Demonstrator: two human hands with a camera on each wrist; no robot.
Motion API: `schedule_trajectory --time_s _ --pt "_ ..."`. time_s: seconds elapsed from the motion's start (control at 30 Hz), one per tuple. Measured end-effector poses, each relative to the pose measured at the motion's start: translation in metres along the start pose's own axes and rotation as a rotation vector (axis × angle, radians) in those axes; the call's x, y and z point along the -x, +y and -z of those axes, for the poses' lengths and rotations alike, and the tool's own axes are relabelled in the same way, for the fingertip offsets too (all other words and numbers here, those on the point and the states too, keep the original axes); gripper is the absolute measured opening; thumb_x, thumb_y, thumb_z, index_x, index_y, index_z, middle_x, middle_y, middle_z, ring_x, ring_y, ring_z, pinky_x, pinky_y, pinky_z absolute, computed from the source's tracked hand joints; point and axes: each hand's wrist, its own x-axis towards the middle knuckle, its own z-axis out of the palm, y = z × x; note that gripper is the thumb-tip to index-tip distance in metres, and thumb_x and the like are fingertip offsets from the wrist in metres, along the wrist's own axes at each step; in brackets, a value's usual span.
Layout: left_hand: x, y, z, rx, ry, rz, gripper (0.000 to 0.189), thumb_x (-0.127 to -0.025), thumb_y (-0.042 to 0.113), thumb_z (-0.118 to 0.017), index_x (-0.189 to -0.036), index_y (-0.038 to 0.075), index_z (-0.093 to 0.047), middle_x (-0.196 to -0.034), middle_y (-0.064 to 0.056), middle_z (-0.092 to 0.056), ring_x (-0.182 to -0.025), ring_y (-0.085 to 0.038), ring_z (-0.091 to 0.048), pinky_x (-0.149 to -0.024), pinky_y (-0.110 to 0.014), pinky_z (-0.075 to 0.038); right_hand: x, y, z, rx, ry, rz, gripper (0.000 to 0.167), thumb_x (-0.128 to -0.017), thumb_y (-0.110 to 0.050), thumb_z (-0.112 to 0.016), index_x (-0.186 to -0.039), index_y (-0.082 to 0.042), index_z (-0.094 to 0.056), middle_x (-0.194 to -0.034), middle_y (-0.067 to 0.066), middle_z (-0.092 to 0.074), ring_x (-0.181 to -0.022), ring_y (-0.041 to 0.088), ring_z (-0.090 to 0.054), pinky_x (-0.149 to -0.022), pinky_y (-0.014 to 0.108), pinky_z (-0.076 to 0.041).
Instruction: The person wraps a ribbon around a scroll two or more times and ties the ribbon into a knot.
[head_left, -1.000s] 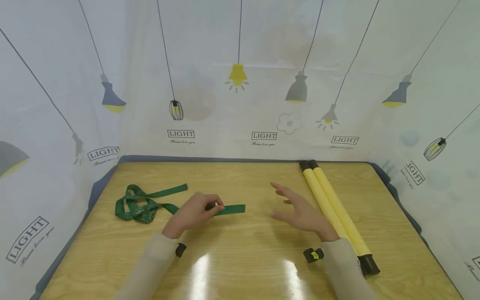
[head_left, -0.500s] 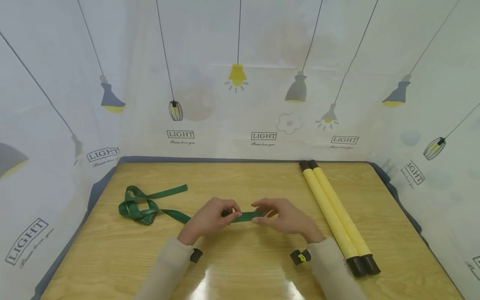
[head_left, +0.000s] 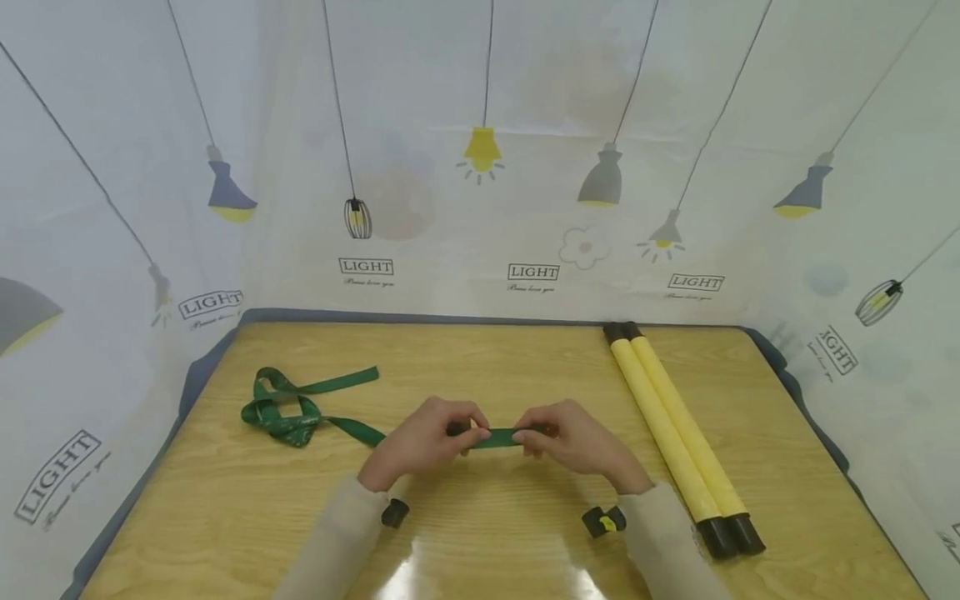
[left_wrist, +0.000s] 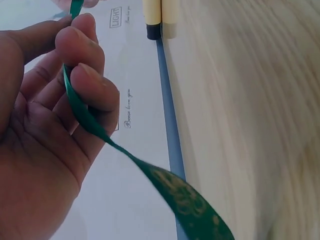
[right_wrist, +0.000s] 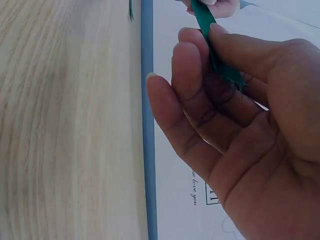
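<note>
A long green ribbon (head_left: pixel 498 437) with a pale printed pattern is stretched between the two hands above the table. My left hand (head_left: pixel 424 437) pinches it between thumb and fingers; in the left wrist view the ribbon (left_wrist: pixel 180 205) runs twisted through the palm side and away. My right hand (head_left: pixel 576 438) pinches the ribbon close to its cut end, which pokes out behind the thumb in the right wrist view (right_wrist: pixel 227 72). Beyond the left hand, the rest of the ribbon lies in a loose looped heap on the left side, with its other end pointing right.
Two yellow tubes (head_left: pixel 675 417) with black end caps lie side by side, slanting along the right of the wooden table (head_left: pixel 480 350). White cloth (head_left: pixel 420 167) printed with lamps stands around the back and sides. Black straps sit at both wrists.
The right hand has come left from beside the tubes and taken the ribbon's free end. The left hand has moved right with the ribbon, drawing the heap slightly along.
</note>
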Motion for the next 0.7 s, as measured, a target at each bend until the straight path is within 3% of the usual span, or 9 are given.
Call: schedule_trajectory --time_s 0.43,0.7 --pt "0.015 -0.016 0.027 -0.013 -0.020 0.119 0.018 -0.101 0.026 -0.068 -0.111 0.014 -0.075 -0.085 -0.010 -0.074 -0.059 -0.006 -0.052 -0.055 -0.024 -0.043 0.009 0.018 0.017 0.098 0.124 0.071 0.014 -0.102 -0.024 -0.065 -0.098 -0.014 -0.075 -0.078 0.003 -0.072 -0.068 0.006 -0.064 -0.063 0.025 -0.054" --pt "0.023 -0.026 0.046 -0.009 -0.029 0.193 0.018 -0.100 0.030 -0.068 -0.110 0.017 -0.076 -0.088 -0.011 -0.073 -0.065 -0.015 -0.058 -0.056 -0.028 -0.047 0.017 0.025 0.034 0.093 0.163 0.037 0.015 -0.104 -0.022 -0.063 -0.093 -0.015 -0.072 -0.076 0.003 -0.069 -0.067 0.009 -0.062 -0.064 0.026 -0.053"
